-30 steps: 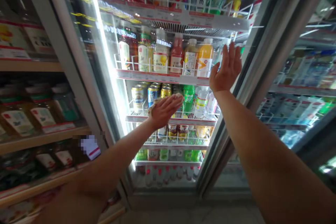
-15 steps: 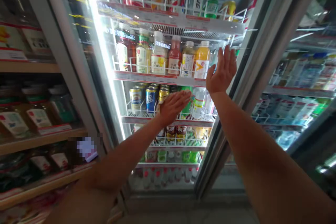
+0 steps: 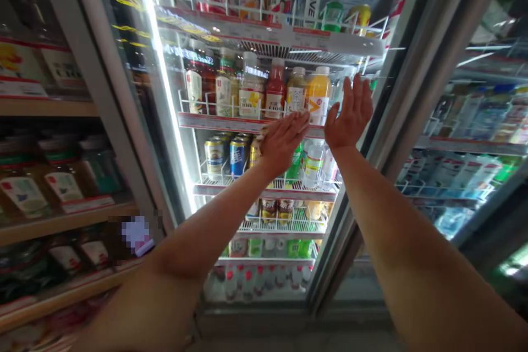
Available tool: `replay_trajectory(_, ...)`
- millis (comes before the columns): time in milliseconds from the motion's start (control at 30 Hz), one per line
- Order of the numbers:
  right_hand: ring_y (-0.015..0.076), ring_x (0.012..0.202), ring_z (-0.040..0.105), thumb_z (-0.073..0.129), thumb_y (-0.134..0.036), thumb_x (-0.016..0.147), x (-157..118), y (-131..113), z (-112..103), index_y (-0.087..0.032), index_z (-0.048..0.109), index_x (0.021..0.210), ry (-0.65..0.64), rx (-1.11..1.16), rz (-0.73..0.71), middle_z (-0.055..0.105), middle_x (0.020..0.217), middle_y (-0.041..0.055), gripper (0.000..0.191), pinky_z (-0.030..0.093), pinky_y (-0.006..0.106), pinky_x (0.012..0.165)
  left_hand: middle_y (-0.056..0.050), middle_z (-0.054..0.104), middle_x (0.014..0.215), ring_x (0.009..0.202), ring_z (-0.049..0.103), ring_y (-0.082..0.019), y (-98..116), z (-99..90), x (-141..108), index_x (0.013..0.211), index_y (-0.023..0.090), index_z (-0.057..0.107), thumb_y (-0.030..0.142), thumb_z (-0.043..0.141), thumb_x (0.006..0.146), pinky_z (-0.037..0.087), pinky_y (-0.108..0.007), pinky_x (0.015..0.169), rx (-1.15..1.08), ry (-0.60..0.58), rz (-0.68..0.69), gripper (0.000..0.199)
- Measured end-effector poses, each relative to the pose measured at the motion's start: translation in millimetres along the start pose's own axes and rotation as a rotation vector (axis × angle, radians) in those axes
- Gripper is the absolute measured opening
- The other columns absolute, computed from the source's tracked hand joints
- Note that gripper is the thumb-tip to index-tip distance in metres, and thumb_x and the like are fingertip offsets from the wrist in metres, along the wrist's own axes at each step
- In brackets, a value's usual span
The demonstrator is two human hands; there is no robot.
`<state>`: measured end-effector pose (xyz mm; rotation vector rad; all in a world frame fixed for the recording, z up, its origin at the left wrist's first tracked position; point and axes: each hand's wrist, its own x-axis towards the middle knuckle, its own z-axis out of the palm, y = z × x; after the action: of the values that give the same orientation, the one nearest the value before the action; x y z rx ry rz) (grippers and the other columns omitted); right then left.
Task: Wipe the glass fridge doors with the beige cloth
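Observation:
My left hand lies nearly flat against the glass door of a lit drinks cooler. Beneath its fingers is a pale, crumpled cloth, mostly hidden, whose edge shows by the thumb side. My right hand rests higher and to the right, fingers stretched and thumb apart, near the door's right edge; nothing is in it. Behind the glass, close to both hands, stand an orange juice bottle and a red drink bottle. Blue and gold cans are on the shelf below.
A metal door frame runs along the right, beside another cooler with bottles. Wooden shelves with several bottles fill the left side. Bottles with red caps stand at the cooler's bottom. Reflections cross the glass.
My left hand has slid up and slightly right over the glass with the cloth, coming closer to my right hand. The right hand stays almost where it was.

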<state>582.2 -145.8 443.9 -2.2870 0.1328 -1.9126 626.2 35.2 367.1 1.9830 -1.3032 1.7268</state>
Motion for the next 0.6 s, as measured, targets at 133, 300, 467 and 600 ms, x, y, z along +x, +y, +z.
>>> replay_trajectory(133,0.0245,0.158,0.02,0.029,-0.029,0.094,0,3,3,-0.018,0.038,0.156,0.062,-0.021,-0.052,0.036,0.165,0.0063,0.064,0.017,0.06,0.127,-0.004,0.039,0.162,0.157,0.016,-0.02,13,4.4,-18,0.149,0.016,0.051,0.008,0.036,0.103,0.024,-0.044,0.129,0.018,-0.045,0.066,0.049)
replay_trajectory(300,0.0263,0.156,0.025,0.033,-0.027,0.092,0,4,6,-0.016,0.041,0.154,0.111,-0.021,-0.078,0.04,0.162,0.0103,0.064,0.023,0.058,0.124,0.003,0.044,0.159,0.152,0.031,-0.014,5,0.3,-40,0.148,0.022,0.051,0.01,0.038,0.104,0.028,-0.036,0.128,-0.033,-0.16,0.368,0.048)
replay_trajectory(467,0.0265,0.157,0.022,0.032,-0.028,0.092,-1,3,4,-0.016,0.04,0.155,0.095,-0.019,-0.065,0.039,0.163,0.0104,0.065,0.022,0.058,0.125,-0.003,0.041,0.161,0.155,0.025,-0.025,-36,-37.0,-40,0.157,0.026,0.04,0.009,0.035,0.103,0.027,-0.051,0.128,0.045,0.013,-0.128,0.057)
replay_trajectory(600,0.0263,0.158,0.019,0.03,-0.029,0.094,-2,-1,1,-0.015,0.038,0.156,0.062,-0.015,-0.038,0.035,0.165,0.0098,0.064,0.019,0.058,0.126,-0.004,0.048,0.155,0.153,0.029,-0.024,-26,-38.8,-120,0.158,0.025,0.038,0.004,0.039,0.098,0.029,-0.047,0.127,0.054,-0.03,-0.083,0.064)
